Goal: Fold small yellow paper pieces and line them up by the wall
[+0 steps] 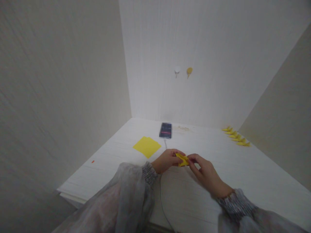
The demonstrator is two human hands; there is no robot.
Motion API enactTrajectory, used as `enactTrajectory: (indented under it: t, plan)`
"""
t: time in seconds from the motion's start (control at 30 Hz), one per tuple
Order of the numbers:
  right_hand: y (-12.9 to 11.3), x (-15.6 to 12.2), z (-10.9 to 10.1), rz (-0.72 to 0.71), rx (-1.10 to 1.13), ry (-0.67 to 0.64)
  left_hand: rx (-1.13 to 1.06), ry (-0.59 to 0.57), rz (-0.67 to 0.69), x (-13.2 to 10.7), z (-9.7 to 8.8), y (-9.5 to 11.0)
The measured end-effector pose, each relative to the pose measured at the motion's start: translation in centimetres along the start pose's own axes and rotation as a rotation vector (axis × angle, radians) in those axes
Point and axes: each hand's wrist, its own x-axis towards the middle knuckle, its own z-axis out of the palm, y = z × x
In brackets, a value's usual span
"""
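A small folded piece of yellow paper (182, 160) sits between both hands just above the white table (243, 174). My left hand (166, 160) pinches its left end with closed fingers. My right hand (205, 174) pinches its right end, fingers curled. Both forearms wear sheer grey sleeves.
A stack of flat yellow paper squares (147, 146) lies beyond my left hand. A phone (166, 130) with a white cable (165, 144) stands near the back wall. Several folded yellow pieces (236, 136) line the far right corner. Two hooks (183, 71) hang on the back wall. Walls close in on three sides.
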Motion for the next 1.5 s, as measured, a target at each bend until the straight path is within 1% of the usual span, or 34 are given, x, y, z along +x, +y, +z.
enactTrajectory:
  t: [0.07, 0.13, 0.23, 0.33, 0.43, 0.53, 0.63, 0.77, 0.9, 0.97, 1.1, 1.2, 1.37, 1.5]
  plan:
    - [-0.1, 0.0, 0.2, -0.016, -0.017, -0.027, 0.036, 0.033, -0.008, 0.2, -0.2, -0.4]
    - [-0.2, 0.0, 0.5, -0.009, -0.073, -0.032, 0.093, 0.058, 0.014, 0.3, -0.4, -0.7]
    - [-0.2, 0.1, 0.8, 0.025, -0.201, -0.015, 0.2, 0.023, 0.059, 0.4, -0.5, -1.0]
    - [-0.3, 0.4, 1.0, 0.009, -0.269, -0.041, 0.286, -0.023, 0.091, 0.5, -0.7, -1.2]
    - [-0.5, 0.7, 1.1, 0.007, -0.277, -0.078, 0.357, -0.015, 0.145, 0.8, -0.8, -1.7]
    - [-0.8, 0.9, 1.3, 0.05, -0.296, -0.078, 0.447, 0.011, 0.169, 0.9, -0.9, -2.1]
    - [-1.0, 1.0, 1.5, 0.097, -0.352, -0.074, 0.522, -0.021, 0.174, 0.5, -0.7, -1.9]
    - [-1.2, 1.2, 1.6, 0.13, -0.461, -0.122, 0.597, -0.027, 0.184, 0.0, -0.4, -1.5]
    - [-1.2, 1.2, 1.4, 0.111, -0.475, -0.155, 0.562, -0.049, 0.172, 0.1, -0.4, -1.5]
    - [-1.0, 1.1, 1.3, 0.099, -0.425, -0.125, 0.532, -0.05, 0.16, 0.2, -0.4, -1.6]
    - [-0.3, 1.2, 1.1, 0.084, -0.254, -0.051, 0.435, -0.037, 0.134, 0.4, -0.5, -1.7]
    - [0.0, 1.2, 1.1, 0.083, -0.178, -0.026, 0.393, -0.013, 0.102, 0.5, -0.4, -1.7]
    - [-0.1, 1.0, 1.2, 0.099, -0.214, -0.038, 0.391, 0.003, 0.067, 0.8, -0.6, -2.0]
    - [-0.4, 1.0, 1.1, 0.085, -0.246, -0.031, 0.304, 0.014, 0.019, 0.9, -0.6, -2.1]
